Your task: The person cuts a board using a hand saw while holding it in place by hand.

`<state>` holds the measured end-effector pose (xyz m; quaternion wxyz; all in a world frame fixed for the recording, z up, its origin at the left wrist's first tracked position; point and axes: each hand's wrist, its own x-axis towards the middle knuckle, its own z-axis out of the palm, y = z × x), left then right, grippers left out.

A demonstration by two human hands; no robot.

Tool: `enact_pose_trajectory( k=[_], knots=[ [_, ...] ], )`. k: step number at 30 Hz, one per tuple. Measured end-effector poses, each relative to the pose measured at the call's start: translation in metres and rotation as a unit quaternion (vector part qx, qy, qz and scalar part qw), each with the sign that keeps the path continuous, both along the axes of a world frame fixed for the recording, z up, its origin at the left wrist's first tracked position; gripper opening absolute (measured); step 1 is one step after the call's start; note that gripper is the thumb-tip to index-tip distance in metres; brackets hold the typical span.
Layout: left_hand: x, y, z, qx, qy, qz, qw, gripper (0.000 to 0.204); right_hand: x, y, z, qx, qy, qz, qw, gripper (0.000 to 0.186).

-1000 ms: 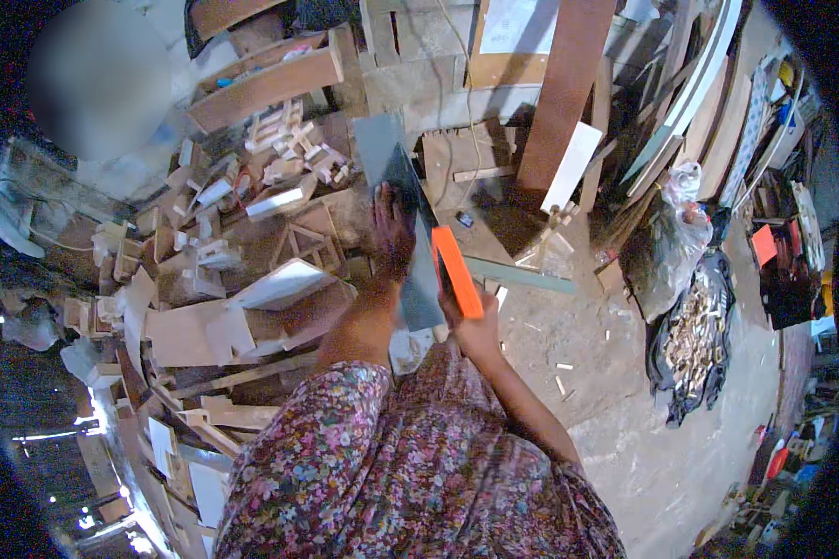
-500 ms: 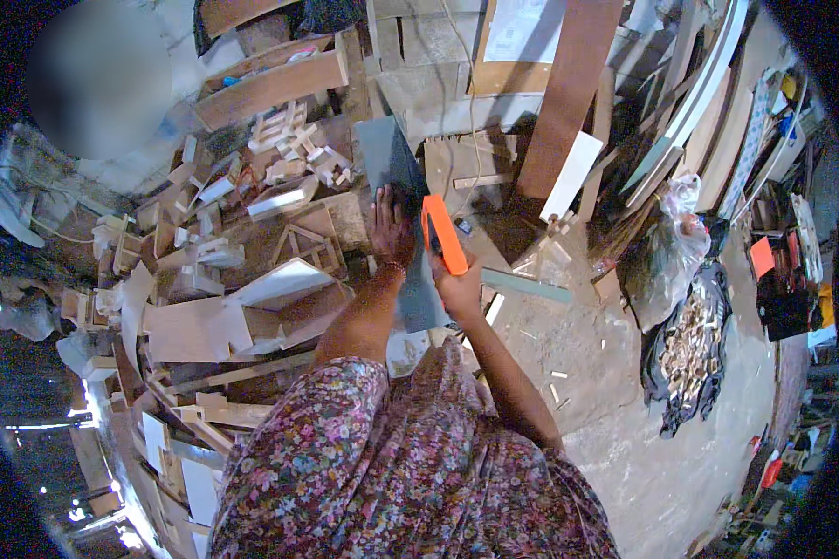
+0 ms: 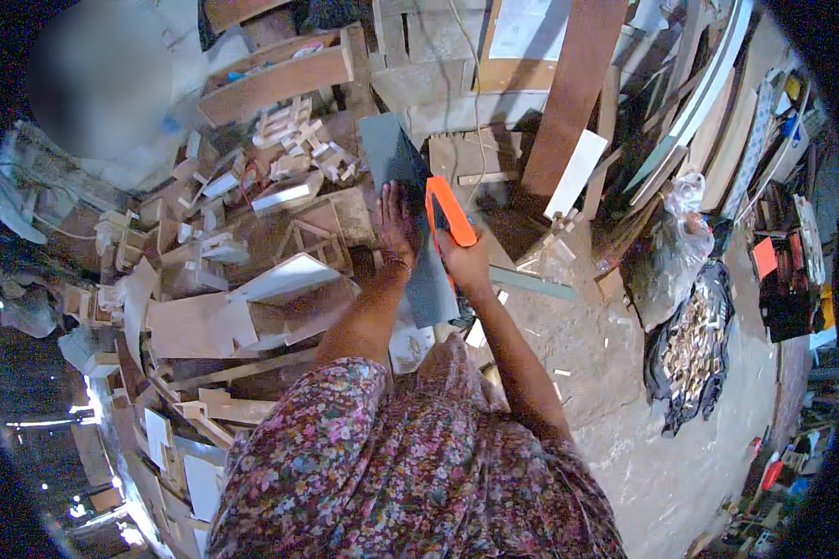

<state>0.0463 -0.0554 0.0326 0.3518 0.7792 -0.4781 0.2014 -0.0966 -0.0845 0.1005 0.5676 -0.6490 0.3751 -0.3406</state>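
A long grey board (image 3: 431, 293) runs away from me, lying between my forearms. My left hand (image 3: 396, 228) rests flat on its left part with fingers stretched out. My right hand (image 3: 461, 253) grips the orange handle (image 3: 452, 210) of a handsaw at the board's right side. The saw's dark blade is angled along the board and is hard to make out. A thin greenish strip (image 3: 531, 282) lies to the right of my right hand.
Wooden offcuts (image 3: 289, 140) and boxes (image 3: 186, 331) crowd the left. Planks (image 3: 564, 84) lean at the back and right. A black bag of small wood pieces (image 3: 690, 354) and a crumpled clear bag (image 3: 685, 200) lie at right, with scraps scattered on the floor (image 3: 643, 484).
My right hand and the orange saw handle have moved away from me along the board, up the picture. My left hand stays flat on the board, with little change.
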Motion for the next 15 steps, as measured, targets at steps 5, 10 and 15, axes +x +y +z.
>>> enact_pose_trajectory(
  k=[5, 10, 15],
  knots=[
    [-0.002, -0.005, -0.003, 0.076, 0.027, 0.044, 0.996, 0.045, -0.013, 0.012, 0.010, -0.023, 0.000, 0.001, 1.000, 0.018],
    [-0.007, 0.000, 0.002, 0.002, -0.044, 0.040, 0.998, 0.044, -0.090, 0.062, 0.045, -0.006, 0.043, 0.016, 0.999, 0.013],
    [-0.008, 0.006, 0.013, 0.078, -0.067, 0.044, 0.994, 0.047, -0.066, 0.050, 0.064, 0.023, 0.105, 0.034, 0.994, 0.016]
  ],
)
